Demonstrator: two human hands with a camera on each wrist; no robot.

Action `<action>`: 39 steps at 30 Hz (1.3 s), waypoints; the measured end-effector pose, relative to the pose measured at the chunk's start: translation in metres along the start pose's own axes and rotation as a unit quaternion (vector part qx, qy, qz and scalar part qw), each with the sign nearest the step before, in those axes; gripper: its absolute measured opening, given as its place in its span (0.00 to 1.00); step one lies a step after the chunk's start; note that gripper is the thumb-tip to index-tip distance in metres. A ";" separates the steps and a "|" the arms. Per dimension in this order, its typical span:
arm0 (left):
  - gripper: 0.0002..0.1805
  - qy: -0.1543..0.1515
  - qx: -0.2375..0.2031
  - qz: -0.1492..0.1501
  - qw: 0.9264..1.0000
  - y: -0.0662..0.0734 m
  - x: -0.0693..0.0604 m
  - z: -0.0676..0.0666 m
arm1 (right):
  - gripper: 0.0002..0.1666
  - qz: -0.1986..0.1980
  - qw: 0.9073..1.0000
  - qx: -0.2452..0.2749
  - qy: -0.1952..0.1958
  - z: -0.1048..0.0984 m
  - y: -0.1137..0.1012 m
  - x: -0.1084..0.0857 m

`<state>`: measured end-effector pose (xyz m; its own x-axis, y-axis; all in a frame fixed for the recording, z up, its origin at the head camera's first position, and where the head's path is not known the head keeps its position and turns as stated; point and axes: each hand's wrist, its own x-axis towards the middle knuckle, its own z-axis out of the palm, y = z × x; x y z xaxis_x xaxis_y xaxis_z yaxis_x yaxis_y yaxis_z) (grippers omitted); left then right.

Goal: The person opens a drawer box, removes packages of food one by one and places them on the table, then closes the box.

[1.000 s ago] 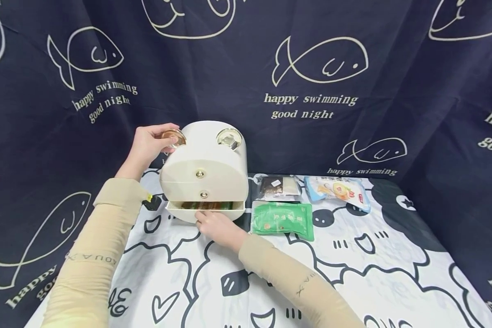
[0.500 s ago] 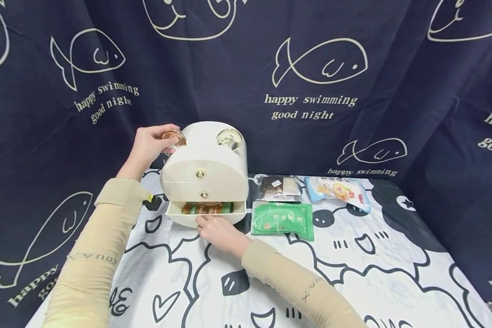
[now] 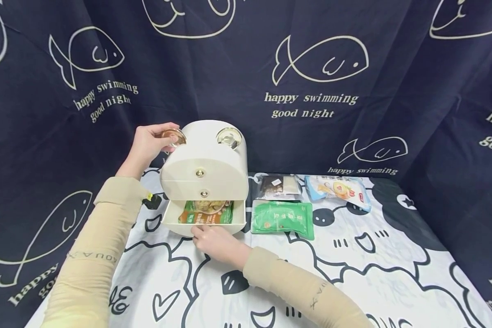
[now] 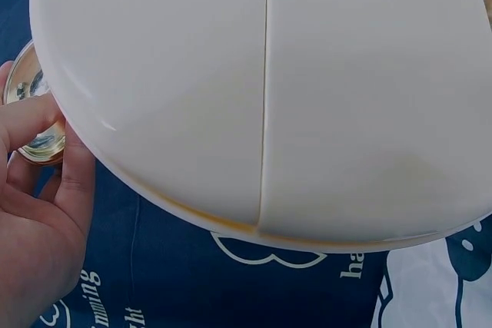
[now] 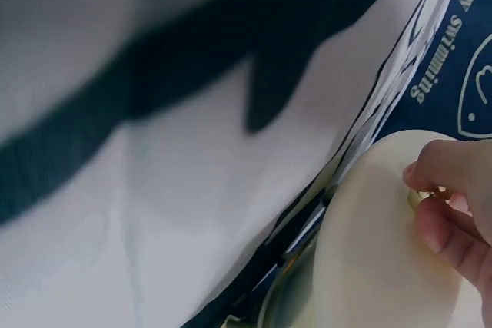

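A white rounded drawer box [image 3: 207, 148] stands on the table, with two gold knobs on its upper drawers and a gold round ear on each side of its top. My left hand [image 3: 146, 143] grips the left gold ear [image 3: 177, 136]; fingers curl round its rim in the left wrist view. The bottom drawer [image 3: 179, 228] is pulled out. Inside lies a green and orange food packet [image 3: 209, 216]. With thumb and fingers my right hand [image 3: 217, 243] pinches the drawer's small gold knob [image 5: 415, 199], seen partly covered in the right wrist view.
Right of the box lie a green packet [image 3: 283, 218], a clear bag with dark contents [image 3: 279, 187] and a blue and white packet [image 3: 338, 191]. A patterned white cloth [image 3: 156, 269] covers the table. A dark blue curtain [image 3: 229, 82] hangs close behind.
The bottom drawer has slid further out toward me with the right hand, and more of the packet inside shows. The left hand keeps its place on the ear.
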<state>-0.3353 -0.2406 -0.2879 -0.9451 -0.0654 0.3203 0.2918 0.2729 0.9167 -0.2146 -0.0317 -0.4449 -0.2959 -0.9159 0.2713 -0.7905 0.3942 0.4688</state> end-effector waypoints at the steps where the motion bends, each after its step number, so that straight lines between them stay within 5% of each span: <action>1: 0.17 0.000 0.000 -0.001 1.000 0.000 0.000 0.000 | 0.09 0.000 1.000 -0.001 -0.002 -0.001 -0.001 0.000; 22: 0.19 -0.004 -0.004 0.009 1.000 -0.003 0.001 -0.001 | 0.07 0.002 1.000 -0.005 0.004 -0.008 -0.017 -0.006; 39: 0.19 -0.005 0.021 -0.003 1.000 -0.004 0.002 -0.002 | 0.09 -0.005 0.998 0.052 -0.046 -0.026 -0.006 -0.008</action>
<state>-0.3380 -0.2438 -0.2901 -0.9484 -0.0579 0.3117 0.2793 0.3126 0.9079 -0.1936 -0.0247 -0.4280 -0.3325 -0.9245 0.1861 -0.8434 0.3798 0.3800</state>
